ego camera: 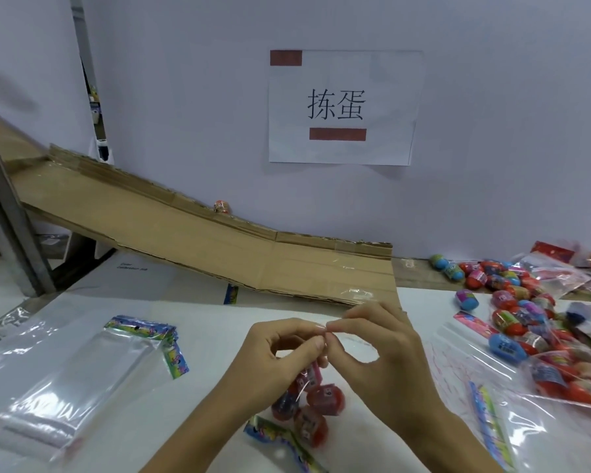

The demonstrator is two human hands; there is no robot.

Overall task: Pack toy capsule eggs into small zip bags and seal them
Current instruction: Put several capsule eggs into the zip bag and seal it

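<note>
**Capsule eggs held in a zip bag at its top edge**

Capsule eggs in red plastic [307,401], about 4 of them, hang inside a small clear zip bag [316,384] just above the white table [215,329], low in the middle of the view. Both hands meet over the bag. The left hand [280,353] pinches the bag's top edge between thumb and forefinger. The right hand [382,353] pinches the same edge, its fingertips touching the left's.

A colourful printed header strip [270,433] lies just below the eggs. To the left lies a stack of empty clear bags with printed headers [93,363]. To the right, a heap of loose red, blue and pink capsule eggs [522,308] spreads over the table, some beneath clear bags. Behind the hands, a brown cardboard ramp [198,240] slopes down from the left, with 1 egg [223,208] resting at its far edge. A white paper sign [345,107] with black characters hangs on the wall.
</note>
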